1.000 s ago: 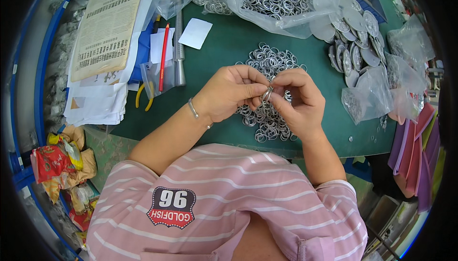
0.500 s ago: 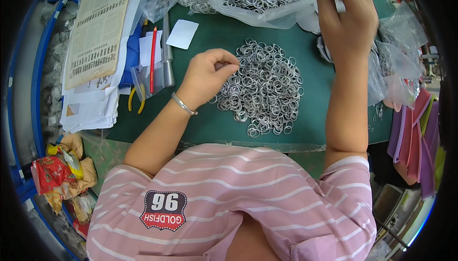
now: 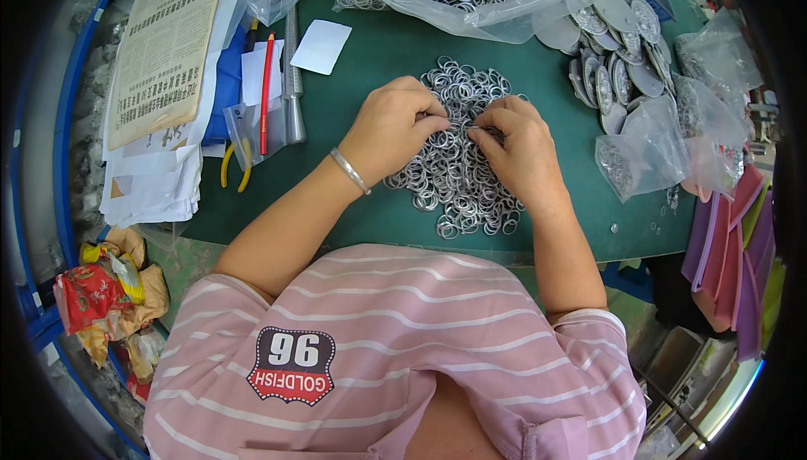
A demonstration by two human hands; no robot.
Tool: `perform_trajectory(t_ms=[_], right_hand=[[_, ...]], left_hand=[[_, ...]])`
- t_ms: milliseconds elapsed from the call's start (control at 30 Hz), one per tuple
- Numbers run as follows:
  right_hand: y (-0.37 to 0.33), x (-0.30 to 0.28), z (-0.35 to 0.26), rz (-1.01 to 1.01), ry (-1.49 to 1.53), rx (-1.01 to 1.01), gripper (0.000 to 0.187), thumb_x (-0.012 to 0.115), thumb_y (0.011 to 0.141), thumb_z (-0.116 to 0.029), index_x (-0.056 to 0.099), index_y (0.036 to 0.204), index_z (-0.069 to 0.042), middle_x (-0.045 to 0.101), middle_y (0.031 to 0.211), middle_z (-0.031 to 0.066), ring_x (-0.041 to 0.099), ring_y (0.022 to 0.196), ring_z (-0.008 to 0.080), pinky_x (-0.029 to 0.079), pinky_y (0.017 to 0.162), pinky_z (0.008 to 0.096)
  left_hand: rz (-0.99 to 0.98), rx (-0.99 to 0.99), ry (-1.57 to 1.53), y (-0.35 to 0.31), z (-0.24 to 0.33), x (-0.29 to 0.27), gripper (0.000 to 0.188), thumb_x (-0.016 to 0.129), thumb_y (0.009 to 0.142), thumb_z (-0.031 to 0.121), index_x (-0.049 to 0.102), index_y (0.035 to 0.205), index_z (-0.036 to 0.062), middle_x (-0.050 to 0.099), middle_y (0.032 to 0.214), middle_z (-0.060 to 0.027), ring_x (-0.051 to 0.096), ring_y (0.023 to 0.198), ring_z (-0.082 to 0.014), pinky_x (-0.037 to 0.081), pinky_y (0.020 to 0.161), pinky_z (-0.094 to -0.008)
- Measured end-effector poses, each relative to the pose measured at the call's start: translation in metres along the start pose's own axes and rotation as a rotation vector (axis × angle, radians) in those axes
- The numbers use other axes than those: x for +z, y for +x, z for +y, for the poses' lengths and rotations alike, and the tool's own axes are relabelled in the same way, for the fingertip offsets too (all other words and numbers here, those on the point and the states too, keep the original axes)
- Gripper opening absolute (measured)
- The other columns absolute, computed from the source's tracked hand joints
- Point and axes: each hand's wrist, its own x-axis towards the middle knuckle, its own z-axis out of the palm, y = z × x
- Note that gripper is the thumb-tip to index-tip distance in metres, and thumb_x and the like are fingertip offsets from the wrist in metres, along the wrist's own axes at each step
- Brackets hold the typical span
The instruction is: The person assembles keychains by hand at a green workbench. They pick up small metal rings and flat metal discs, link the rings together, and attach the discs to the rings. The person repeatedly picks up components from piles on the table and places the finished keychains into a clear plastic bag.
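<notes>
A loose heap of small silvery metal rings (image 3: pixel 471 187) lies on the green table in front of me. Over the heap's upper left side, my left hand (image 3: pixel 395 126) is closed in a pinch, a metal bangle on its wrist. Facing it across the rings, my right hand (image 3: pixel 519 147) is closed too, thumb against curled fingers. The fingertips of both hands nearly meet above the pile. Whatever they pinch is too small to tell apart from the rings behind.
A clear plastic bag (image 3: pixel 514 23) full of rings lies at the back. Many flat silvery discs (image 3: pixel 618 13) are piled at back right beside bagged rings (image 3: pixel 620 166). Papers (image 3: pixel 160 183), a red pencil (image 3: pixel 267 94), yellow-handled pliers (image 3: pixel 245 176) and a white card (image 3: pixel 321 47) lie left.
My right hand has come back from the far right to the ring heap, uncovering the discs. My left hand has shifted slightly right, still pinched.
</notes>
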Motion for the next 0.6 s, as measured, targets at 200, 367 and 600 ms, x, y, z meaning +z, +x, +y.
perform_trajectory(t_ms=[200, 367, 600], right_hand=[[0.002, -0.008, -0.013, -0.064, 0.822, 0.421, 0.004, 0.065, 0.084, -0.003, 0.065, 0.087, 0.0, 0.067, 0.083, 0.007, 0.061, 0.067, 0.0111, 0.048, 0.055, 0.0238], [-0.001, -0.009, -0.015, -0.139, 1.036, 0.451, 0.01, 0.066, 0.085, -0.004, 0.063, 0.092, 0.003, 0.066, 0.078, 0.0067, 0.06, 0.063, 0.0082, 0.047, 0.051, 0.0185], [-0.004, -0.006, -0.016, -0.184, 1.299, 0.502, 0.015, 0.069, 0.083, -0.002, 0.065, 0.096, 0.002, 0.065, 0.076, 0.0061, 0.061, 0.064, 0.0095, 0.049, 0.051, 0.0208]], left_hand=[[-0.119, -0.492, -0.804, -0.008, 0.015, -0.009, 0.015, 0.064, 0.087, 0.007, 0.064, 0.098, -0.0026, 0.064, 0.08, -0.0046, 0.059, 0.062, -0.0091, 0.049, 0.054, -0.0203], [-0.254, -0.667, -1.248, -0.012, 0.012, -0.011, 0.012, 0.062, 0.088, 0.007, 0.063, 0.097, -0.0012, 0.064, 0.078, -0.0057, 0.06, 0.063, -0.0092, 0.047, 0.052, -0.0201], [-0.353, -0.729, -1.34, -0.015, 0.014, -0.014, 0.01, 0.061, 0.087, 0.006, 0.063, 0.094, -0.0006, 0.064, 0.077, -0.0049, 0.06, 0.062, -0.009, 0.044, 0.048, -0.0185]])
